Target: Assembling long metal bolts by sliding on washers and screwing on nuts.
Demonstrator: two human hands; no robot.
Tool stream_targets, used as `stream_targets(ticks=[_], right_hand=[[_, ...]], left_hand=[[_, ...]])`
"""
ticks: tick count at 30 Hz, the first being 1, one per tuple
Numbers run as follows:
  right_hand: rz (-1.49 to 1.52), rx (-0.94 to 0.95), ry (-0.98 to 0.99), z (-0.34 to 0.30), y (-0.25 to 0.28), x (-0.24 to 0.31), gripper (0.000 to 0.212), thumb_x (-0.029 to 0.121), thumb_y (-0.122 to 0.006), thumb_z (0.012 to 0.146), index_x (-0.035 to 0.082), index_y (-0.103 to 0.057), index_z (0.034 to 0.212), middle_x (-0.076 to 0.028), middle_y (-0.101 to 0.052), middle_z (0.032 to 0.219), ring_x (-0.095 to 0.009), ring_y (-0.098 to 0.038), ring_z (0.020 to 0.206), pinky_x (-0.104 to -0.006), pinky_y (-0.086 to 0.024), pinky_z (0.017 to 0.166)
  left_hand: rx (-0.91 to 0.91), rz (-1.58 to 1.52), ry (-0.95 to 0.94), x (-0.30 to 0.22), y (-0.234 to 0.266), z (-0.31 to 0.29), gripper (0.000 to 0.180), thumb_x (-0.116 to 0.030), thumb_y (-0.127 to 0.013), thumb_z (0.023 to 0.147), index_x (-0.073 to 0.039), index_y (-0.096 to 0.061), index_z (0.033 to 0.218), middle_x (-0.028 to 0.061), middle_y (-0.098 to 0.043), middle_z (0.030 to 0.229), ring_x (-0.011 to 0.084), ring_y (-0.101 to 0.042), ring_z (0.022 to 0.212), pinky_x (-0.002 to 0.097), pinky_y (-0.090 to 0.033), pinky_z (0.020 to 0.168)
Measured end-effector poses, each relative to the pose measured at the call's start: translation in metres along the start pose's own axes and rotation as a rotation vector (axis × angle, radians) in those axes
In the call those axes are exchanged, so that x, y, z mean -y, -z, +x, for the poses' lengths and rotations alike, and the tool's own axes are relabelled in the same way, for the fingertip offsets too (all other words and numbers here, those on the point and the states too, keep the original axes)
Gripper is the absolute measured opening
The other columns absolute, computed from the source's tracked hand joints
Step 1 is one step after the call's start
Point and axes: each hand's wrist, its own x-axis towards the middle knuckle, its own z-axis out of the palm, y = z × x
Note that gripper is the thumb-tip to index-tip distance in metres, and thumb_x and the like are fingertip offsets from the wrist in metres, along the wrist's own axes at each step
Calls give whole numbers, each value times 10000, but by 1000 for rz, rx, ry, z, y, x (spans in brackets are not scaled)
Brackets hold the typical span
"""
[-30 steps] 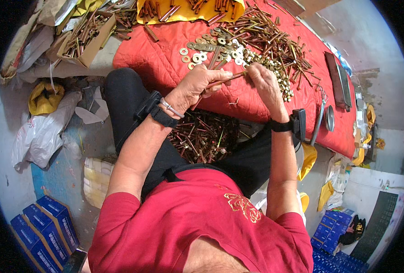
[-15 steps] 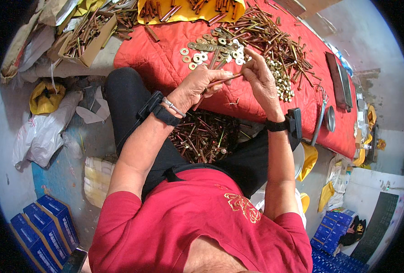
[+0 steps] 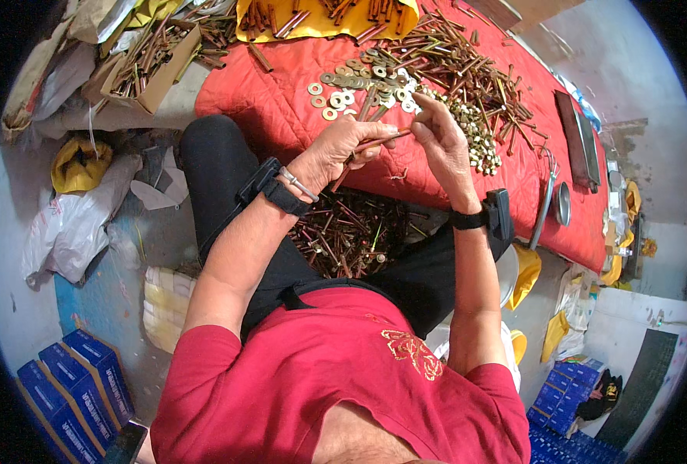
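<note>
My left hand (image 3: pixel 336 147) is closed around a copper-coloured metal rod (image 3: pixel 382 141), which points to the right. More rods stick out past its fingers, above and below. The fingers of my right hand (image 3: pixel 445 151) are bent at that rod's right tip, the thumb against it; whether a small part sits between them is too small to tell. Just beyond the hands, flat round washers (image 3: pixel 337 100) lie on a red quilted cloth (image 3: pixel 270 108). Small pale metal nuts (image 3: pixel 482 151) are heaped right of my right hand. Behind them spreads a pile of copper-coloured rods (image 3: pixel 467 58).
Between my legs is a heap of finished-looking rods (image 3: pixel 347 232). A yellow cloth (image 3: pixel 328 23) with metal tubes lies at the far edge, and a cardboard box (image 3: pixel 154 85) of rods stands far left. Dark bars (image 3: pixel 577 139) and a metal bowl (image 3: pixel 562 203) lie right.
My right hand has shifted very slightly down and its fingers have changed their bend at the rod's tip. My left hand keeps its hold, almost still.
</note>
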Motion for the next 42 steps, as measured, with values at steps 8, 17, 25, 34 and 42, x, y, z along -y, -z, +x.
stream_targets(ticks=[8,17,25,34,42], right_hand=[[213,-86,124,-4,-9,2,252,180,-563,920,36,-594,1125,-48,-574,779,-121,-523,705,-267,-453,663],[231,-24,-7,-7,-6,1,271,149,-548,928,41,-564,1176,-3,-531,736,-84,-480,656,-244,-423,602],[233,-84,-101,-4,-8,1,226,147,-563,931,27,-596,1119,23,-523,715,-84,-483,636,-252,-432,577],[500,213,-334,-11,6,1,219,168,-584,925,58,-618,1112,63,-518,693,-49,-479,583,-209,-378,498],[111,186,-257,19,44,-34,324,299,-497,947,17,-655,969,-74,-642,761,-148,-618,658,-290,-470,598]], left_hand=[[52,1,25,8,5,6,253,-257,-614,878,-17,-661,813,-43,-461,490,37,-363,368,202,-226,340],[53,-29,58,9,4,6,246,-259,-597,893,-28,-648,824,-53,-441,494,31,-344,370,196,-222,349],[44,-71,105,8,2,7,258,-272,-602,891,-26,-643,825,-52,-459,503,27,-370,382,191,-238,349],[82,379,-44,-5,-19,-8,275,-303,-604,897,-41,-630,818,-33,-467,534,59,-430,437,202,-328,428],[301,743,-58,20,-12,7,269,-289,-626,908,-25,-627,857,-45,-522,642,50,-494,566,239,-412,512]])
